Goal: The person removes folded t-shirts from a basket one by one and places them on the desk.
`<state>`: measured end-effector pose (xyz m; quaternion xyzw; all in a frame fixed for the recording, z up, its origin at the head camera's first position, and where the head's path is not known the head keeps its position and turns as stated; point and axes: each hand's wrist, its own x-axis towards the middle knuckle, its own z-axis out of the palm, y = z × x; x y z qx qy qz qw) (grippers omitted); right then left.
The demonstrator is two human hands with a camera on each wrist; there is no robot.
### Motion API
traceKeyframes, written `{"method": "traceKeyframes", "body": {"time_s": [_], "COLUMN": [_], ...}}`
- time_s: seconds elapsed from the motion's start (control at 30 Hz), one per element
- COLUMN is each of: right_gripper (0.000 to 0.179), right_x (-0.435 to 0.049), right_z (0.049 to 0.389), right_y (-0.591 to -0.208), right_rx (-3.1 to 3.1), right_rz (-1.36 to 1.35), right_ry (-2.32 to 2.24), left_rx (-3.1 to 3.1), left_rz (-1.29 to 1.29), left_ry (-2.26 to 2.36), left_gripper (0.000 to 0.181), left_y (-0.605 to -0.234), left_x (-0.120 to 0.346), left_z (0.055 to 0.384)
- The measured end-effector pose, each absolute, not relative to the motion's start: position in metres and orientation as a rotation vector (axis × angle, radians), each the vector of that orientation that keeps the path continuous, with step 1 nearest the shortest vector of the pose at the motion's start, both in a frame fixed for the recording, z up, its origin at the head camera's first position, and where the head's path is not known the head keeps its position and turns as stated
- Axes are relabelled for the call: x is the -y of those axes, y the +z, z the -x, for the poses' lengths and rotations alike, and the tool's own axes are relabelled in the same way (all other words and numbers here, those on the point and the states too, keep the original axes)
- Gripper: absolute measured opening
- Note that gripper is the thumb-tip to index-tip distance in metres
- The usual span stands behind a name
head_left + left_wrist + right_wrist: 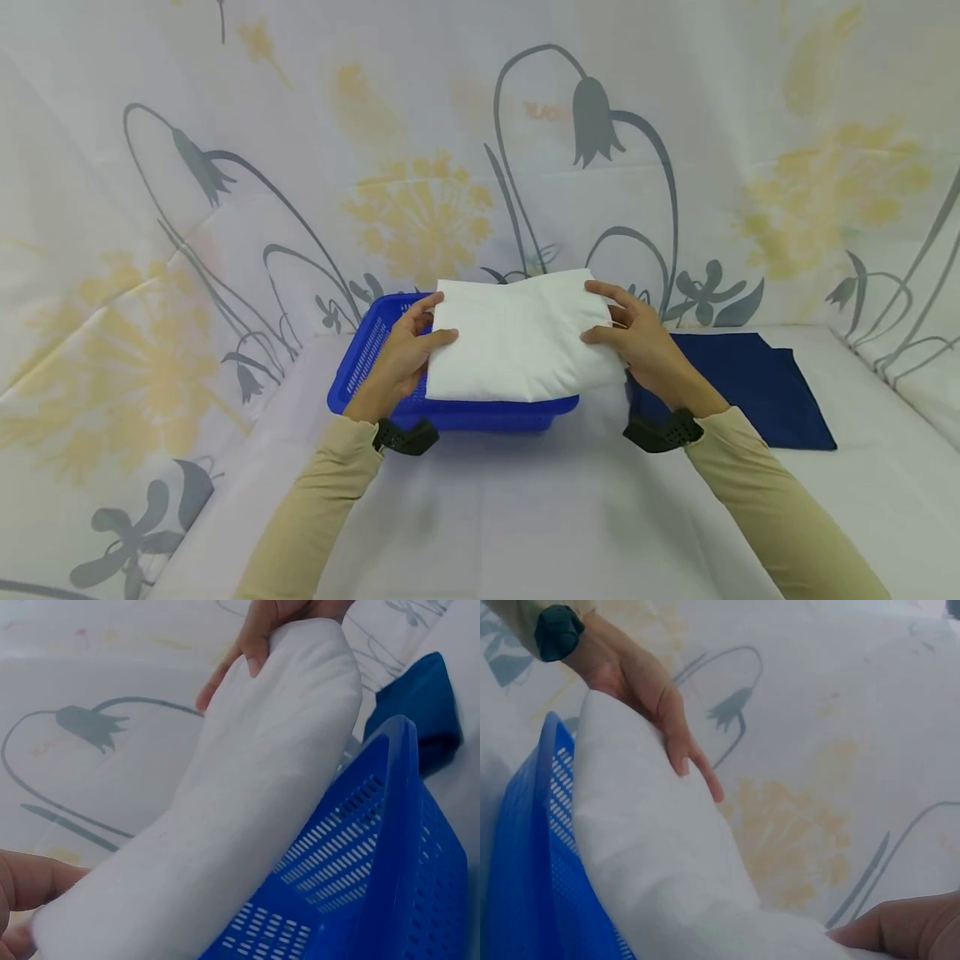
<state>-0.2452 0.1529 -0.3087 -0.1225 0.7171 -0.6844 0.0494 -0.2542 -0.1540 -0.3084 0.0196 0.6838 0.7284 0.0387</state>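
A folded white cloth (521, 340) is held up between both hands, above the blue plastic basket (480, 417). My left hand (401, 354) grips its left edge, thumb on the near face and fingers behind. At the opposite edge my right hand (637, 342) pinches the cloth the same way. In the left wrist view the white cloth (225, 787) stretches between the hands, with the slotted wall of the basket (439, 877) below it. The right wrist view shows the left hand (649, 690) along the far end of the cloth (652, 825).
A folded navy cloth (750, 392) lies on the white-covered table (540, 517), right of the basket and partly behind the right forearm. Behind the table hangs a flower-patterned curtain (465, 108). Each wrist wears a black band (663, 431).
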Motion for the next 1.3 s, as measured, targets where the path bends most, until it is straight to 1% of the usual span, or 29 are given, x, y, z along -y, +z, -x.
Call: {"method": "traceKeyframes", "body": {"time_s": [0.37, 0.6, 0.9, 1.3], "right_gripper": [0.076, 0.075, 0.073, 0.072], "right_x": [-0.169, -0.183, -0.209, -0.244], "right_z": [0.228, 0.218, 0.204, 0.188], "right_y": [-0.315, -0.315, -0.316, -0.328], "right_rx": [-2.196, -2.209, -2.156, -2.203], "right_rz": [0.388, 0.381, 0.417, 0.453], "right_ry": [-2.064, -2.054, -2.126, -2.092], "left_rx": [-2.056, -2.026, -1.999, -1.942], "left_rz": [-0.081, -0.143, -0.209, -0.312], "left_ry": [2.232, 2.234, 2.212, 2.158], "left_gripper": [0.065, 0.068, 0.070, 0.073], "left_y": [-0.313, -0.314, -0.315, -0.321], "left_x": [0.141, 0.128, 0.109, 0.083], "left_z": [0.241, 0.233, 0.225, 0.216]}}
